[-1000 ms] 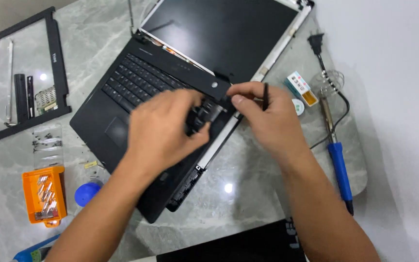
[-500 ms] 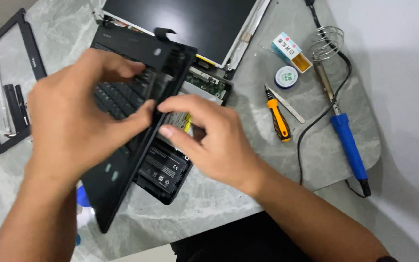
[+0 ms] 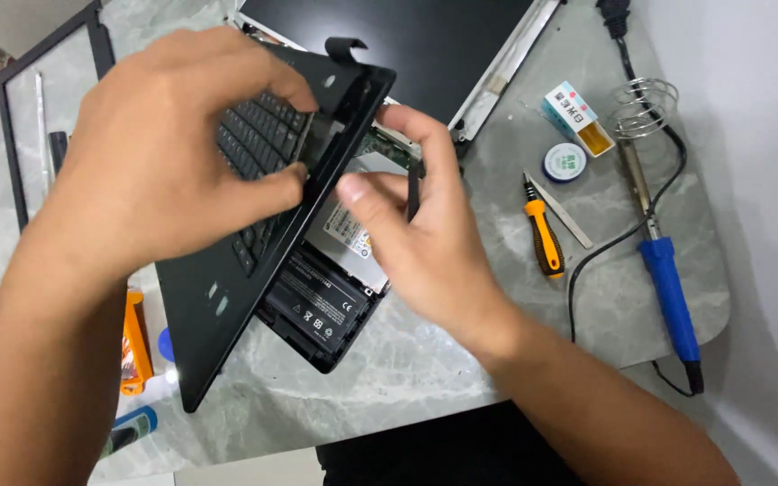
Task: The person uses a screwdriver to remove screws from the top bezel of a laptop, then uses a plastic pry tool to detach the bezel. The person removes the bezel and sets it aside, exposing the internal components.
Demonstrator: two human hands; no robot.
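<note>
A black laptop lies opened up on a grey marble table (image 3: 407, 360). My left hand (image 3: 173, 153) grips the black keyboard cover (image 3: 227, 297) at its right edge and holds it tilted up off the base. Under it the laptop base (image 3: 326, 306) shows a black battery, a silver drive and a strip of green board. My right hand (image 3: 416, 234) reaches in under the raised edge, fingers curled near the drive, holding nothing that I can see. The laptop screen (image 3: 407, 36) lies flat at the back.
Right of the laptop lie an orange-handled screwdriver (image 3: 544, 236), a round solder tin (image 3: 565, 163), a small box (image 3: 574, 115) and a blue soldering iron (image 3: 668, 288) with its cord. A black screen bezel (image 3: 11, 135) sits far left, an orange case (image 3: 133, 346) lower left.
The keyboard cover has come up from flat on the base to steeply tilted in my left hand. My right hand put the screwdriver down on the table and moved under the cover.
</note>
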